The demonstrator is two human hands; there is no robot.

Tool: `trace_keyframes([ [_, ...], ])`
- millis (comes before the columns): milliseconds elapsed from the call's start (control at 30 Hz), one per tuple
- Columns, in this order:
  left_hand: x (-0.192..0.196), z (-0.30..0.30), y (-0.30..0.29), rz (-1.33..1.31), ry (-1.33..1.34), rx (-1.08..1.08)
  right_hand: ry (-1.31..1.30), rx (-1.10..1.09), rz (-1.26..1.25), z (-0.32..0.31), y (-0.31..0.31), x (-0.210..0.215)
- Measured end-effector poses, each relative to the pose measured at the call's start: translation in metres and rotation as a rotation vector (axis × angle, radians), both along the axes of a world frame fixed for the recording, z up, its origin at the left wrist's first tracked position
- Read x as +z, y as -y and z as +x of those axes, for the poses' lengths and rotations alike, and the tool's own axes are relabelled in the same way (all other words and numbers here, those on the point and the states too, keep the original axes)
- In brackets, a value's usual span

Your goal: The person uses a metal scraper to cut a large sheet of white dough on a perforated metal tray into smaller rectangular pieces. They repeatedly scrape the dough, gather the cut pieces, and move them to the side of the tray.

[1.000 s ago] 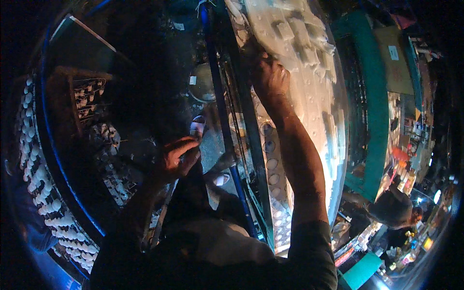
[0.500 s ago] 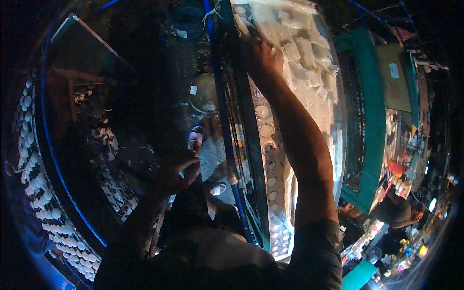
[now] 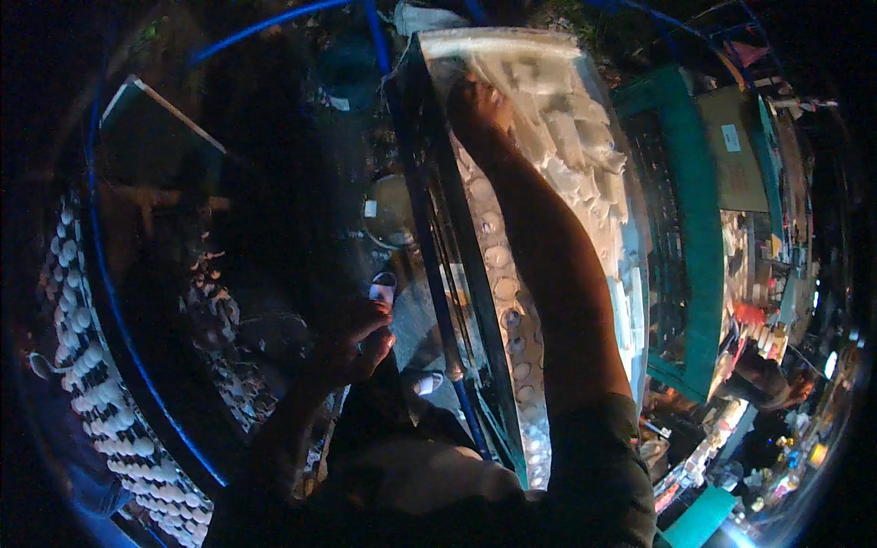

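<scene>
Strips (image 3: 594, 135) lie on the board (image 3: 505, 289); right hand (image 3: 480, 108) is at its far end, left hand (image 3: 361, 342) left of it, both grips unclear.

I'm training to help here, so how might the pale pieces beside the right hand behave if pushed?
The pale pieces would probably slide over one another, since they overlap. Looking blocky, they may not roll far. Their jutting ends don't visibly sag, suggesting some stiffness.

A green frame (image 3: 699, 237); beside it, a box (image 3: 738, 173) (brown, labelled).
</scene>
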State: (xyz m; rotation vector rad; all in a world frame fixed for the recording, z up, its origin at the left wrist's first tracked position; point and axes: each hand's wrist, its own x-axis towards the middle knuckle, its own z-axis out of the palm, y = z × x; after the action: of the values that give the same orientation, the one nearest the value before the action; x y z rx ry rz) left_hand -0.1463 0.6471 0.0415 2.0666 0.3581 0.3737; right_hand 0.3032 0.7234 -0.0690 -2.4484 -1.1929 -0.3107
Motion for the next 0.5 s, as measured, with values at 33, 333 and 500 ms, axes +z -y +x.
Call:
trace_keyframes([
  [33,0.006,0.013,-0.007,0.031,0.018,0.004,0.062,0.023,0.094,0.002,0.008,-0.001],
  [333,0.034,0.184,-0.092,-0.240,0.159,0.247,-0.081,-0.025,0.092,-0.093,0.081,0.129],
  [500,0.011,0.358,-0.128,-0.603,-0.048,0.259,-0.396,-0.191,0.148,-0.105,0.135,0.152],
])
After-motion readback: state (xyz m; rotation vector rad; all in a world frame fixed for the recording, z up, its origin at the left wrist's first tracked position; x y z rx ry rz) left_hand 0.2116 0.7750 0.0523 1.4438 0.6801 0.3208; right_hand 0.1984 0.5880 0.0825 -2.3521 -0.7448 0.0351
